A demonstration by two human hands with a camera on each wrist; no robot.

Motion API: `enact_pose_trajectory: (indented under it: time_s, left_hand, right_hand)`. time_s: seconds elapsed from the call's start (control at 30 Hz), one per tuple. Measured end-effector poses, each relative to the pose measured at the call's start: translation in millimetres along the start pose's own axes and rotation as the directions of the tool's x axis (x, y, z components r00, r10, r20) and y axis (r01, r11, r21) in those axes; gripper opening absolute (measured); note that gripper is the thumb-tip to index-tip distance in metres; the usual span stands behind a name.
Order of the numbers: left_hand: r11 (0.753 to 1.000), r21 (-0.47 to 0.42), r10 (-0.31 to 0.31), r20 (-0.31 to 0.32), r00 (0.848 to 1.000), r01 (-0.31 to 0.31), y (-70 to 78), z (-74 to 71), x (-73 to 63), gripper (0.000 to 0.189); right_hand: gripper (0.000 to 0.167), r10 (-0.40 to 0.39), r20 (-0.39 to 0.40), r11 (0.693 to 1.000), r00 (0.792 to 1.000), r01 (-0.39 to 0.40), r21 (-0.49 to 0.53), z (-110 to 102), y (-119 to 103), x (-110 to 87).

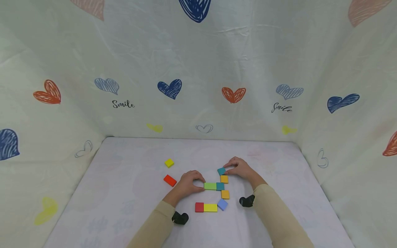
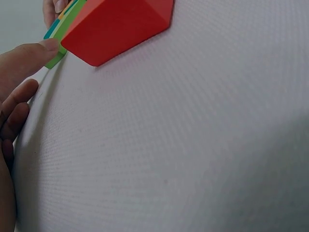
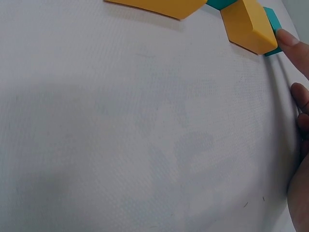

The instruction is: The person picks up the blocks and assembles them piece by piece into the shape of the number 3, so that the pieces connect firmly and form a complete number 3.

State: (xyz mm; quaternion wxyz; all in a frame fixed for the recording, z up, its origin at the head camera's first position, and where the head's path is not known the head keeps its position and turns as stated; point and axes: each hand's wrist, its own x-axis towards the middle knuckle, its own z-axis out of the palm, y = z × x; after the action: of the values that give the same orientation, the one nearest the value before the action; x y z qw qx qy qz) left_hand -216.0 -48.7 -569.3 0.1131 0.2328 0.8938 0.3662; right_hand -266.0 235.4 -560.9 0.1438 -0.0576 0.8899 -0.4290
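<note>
My left hand (image 1: 190, 182) has thumb and forefinger curved about the left end of a light green block (image 1: 210, 186), which abuts a teal block (image 1: 220, 186). At the top of the block column, my right hand (image 1: 240, 168) pinches another teal block (image 1: 221, 171), turned slightly askew. Beneath that one sits a yellow-orange block (image 1: 224, 179); a second yellow-orange block (image 1: 225, 194) lies below the middle teal one. In the left wrist view my left thumb (image 2: 29, 58) touches the green block (image 2: 57, 59). The right wrist view shows my right thumb (image 3: 292, 46) against the teal block (image 3: 273, 52).
Nearer me, a red block (image 1: 199, 207), a yellow block (image 1: 210, 207) and a tilted blue block (image 1: 222, 204) form a row. Left of my left hand lie an orange-red block (image 1: 170, 180) and a small yellow block (image 1: 169, 163). A heart-printed cloth (image 1: 198, 62) rises behind the white table (image 1: 130, 179).
</note>
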Motion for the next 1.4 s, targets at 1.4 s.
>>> enact_pose_trajectory:
  time_s: [1.4]
  left_hand:
    - [0.99,0.067,-0.12,-0.021,0.993,0.121,-1.4,-73.3,-32.3,0.037]
  right_hand:
    - [0.033,-0.181,0.155,0.982,0.971,0.186,-0.018,24,-76,-20.1]
